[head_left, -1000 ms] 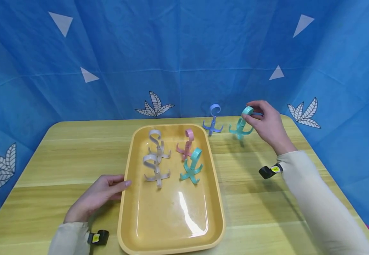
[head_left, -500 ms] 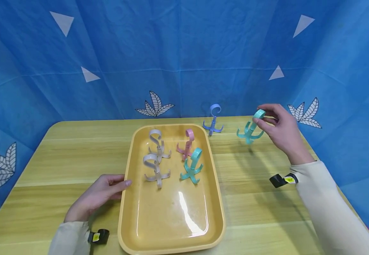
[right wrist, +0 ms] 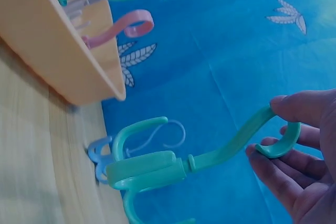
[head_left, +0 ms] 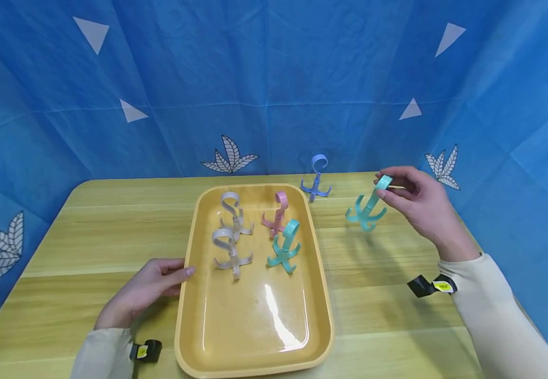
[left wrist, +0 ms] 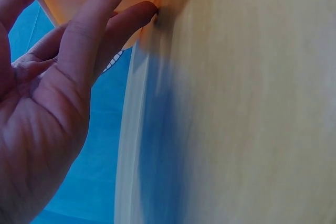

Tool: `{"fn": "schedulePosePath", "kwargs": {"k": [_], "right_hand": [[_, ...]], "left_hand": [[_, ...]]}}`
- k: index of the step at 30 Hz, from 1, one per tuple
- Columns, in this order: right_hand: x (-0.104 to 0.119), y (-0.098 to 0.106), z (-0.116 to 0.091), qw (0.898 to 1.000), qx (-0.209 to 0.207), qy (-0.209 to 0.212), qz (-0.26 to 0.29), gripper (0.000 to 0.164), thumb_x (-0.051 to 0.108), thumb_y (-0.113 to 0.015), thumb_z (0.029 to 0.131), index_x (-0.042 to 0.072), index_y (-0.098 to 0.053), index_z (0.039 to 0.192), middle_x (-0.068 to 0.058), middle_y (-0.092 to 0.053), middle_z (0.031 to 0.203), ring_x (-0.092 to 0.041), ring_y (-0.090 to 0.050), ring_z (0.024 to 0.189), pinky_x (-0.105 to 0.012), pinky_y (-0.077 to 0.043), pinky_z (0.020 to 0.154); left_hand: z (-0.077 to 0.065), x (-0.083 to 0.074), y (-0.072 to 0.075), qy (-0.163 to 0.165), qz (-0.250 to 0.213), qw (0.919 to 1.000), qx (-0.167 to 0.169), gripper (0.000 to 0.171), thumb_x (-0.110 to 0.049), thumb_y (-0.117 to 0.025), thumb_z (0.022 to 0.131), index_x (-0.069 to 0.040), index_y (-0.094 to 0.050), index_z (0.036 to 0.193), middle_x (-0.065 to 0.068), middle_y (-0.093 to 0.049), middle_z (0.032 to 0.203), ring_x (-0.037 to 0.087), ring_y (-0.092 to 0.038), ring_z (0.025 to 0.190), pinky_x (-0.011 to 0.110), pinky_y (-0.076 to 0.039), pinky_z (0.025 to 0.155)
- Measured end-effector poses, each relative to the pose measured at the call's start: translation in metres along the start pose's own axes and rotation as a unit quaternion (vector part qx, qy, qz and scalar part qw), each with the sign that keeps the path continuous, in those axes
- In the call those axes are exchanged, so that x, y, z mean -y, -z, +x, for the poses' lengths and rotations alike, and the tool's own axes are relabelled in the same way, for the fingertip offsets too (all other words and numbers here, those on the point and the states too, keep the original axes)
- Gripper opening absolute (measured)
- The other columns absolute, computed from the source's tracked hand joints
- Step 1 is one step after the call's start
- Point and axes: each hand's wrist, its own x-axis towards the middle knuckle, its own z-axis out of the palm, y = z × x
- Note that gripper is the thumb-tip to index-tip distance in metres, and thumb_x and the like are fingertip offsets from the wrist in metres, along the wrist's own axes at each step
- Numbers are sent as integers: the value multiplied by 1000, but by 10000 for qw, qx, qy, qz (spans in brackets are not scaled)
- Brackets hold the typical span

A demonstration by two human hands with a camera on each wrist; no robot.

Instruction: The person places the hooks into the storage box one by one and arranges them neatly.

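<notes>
Right hand (head_left: 420, 205): pinches a green hook (right wrist: 210, 158), which we've drawn nearer
Blue hook (head_left: 316, 188): beyond that hand
Tray (head_left: 240, 316): our left hand (head_left: 147, 285) grips it (green hook lifted free, we judge)

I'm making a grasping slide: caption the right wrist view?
Right hand holding a green hook by its curled end, a blue hook on the table beyond.

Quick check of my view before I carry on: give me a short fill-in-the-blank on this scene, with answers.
1. The tray contains ____ hooks in all.
2. White hooks inside it number ____.
3. The loose hook standing on the table is coloured ____.
4. The green hook outside the tray is held by the ____ grip.

Missing words: four; two; blue; right.
</notes>
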Motion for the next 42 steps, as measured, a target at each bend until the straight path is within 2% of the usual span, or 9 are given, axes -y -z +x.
{"fn": "schedulePosePath", "kwargs": {"k": [8,16,21,25,31,37,42], "right_hand": [[5,-9,-6,9980,103,508,365,34,-2,-67,92,-3,-60,125,-15,-61,120,-13,-61,104,-20,-51,90],[13,-16,-15,9962,277,775,300,36,-6,-67,90,-1,-61,124,-18,-60,119,-13,-61,105,-21,-51,91],[19,-21,-24,9949,383,922,-142,37,-6,-70,88,0,-61,124,-11,-61,118,-10,-60,106,-18,-50,91],[27,-24,-31,9924,499,1047,-412,38,-4,-72,87,2,-62,123,-5,-62,117,-8,-59,106,-18,-49,91],[36,-27,-35,9893,633,1238,-440,40,-5,-72,87,4,-62,124,-4,-62,116,-8,-60,105,-19,-50,90],[42,-30,-38,9866,639,1425,-471,43,-7,-74,84,5,-61,124,-2,-62,118,-7,-61,106,-21,-52,89],[47,-33,-41,9818,761,1722,-265,47,-11,-74,82,5,-61,124,-3,-62,118,-12,-62,105,-25,-53,89]], "left_hand": [[0,0,0,-2,61,10000,-39,55,-21,-58,102,18,-42,137,29,-59,124,31,-64,106,42,-56,86],[0,0,-1,10,41,10000,-8,54,-22,-58,102,17,-44,137,27,-60,123,30,-65,105,41,-56,86],[-2,2,-2,-21,75,9999,70,51,-21,-57,102,16,-47,135,26,-61,122,29,-65,105,41,-56,86],[-2,2,-3,92,-155,9998,56,51,-22,-58,102,15,-48,135,26,-61,123,31,-64,106,44,-56,87],[-4,0,-4,142,-332,9993,51,53,-22,-58,102,16,-45,136,25,-60,124,32,-64,106,43,-56,87],[-3,-1,-4,53,-343,9994,67,53,-20,-58,102,17,-44,137,27,-60,124,33,-65,105,44,-56,87],[-2,-1,-3,43,-250,9997,36,54,-21,-58,102,16,-43,138,26,-60,125,32,-65,106,43,-56,86]]}}
